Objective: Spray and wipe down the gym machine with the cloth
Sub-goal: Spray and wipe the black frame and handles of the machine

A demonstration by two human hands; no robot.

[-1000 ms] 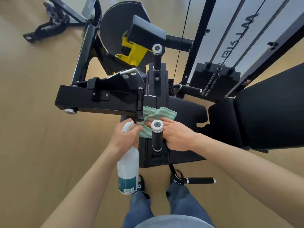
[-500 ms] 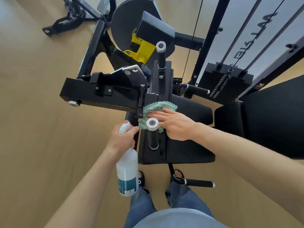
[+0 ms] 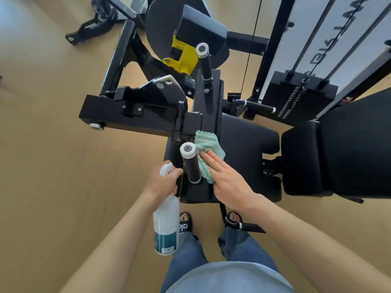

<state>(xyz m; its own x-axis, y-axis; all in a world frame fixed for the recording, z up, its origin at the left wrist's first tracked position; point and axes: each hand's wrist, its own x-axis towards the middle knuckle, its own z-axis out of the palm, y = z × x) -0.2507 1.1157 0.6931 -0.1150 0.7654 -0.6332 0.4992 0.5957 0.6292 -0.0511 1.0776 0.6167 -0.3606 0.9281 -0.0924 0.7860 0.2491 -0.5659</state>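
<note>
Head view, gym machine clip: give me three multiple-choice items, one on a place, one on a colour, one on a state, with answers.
1. Where is the cloth?
A. on the floor
B. on the black machine beside the near handle
C. draped over the bottle

2. What colour is the cloth?
A. green and white
B. red
C. black

3. What is the left hand doing?
A. hanging idle
B. pressing the cloth
C. holding the spray bottle

Answers: 1 B, it lies under the flat right hand; 2 A, wavy stripes; 3 C, fingers curl round its neck.
</note>
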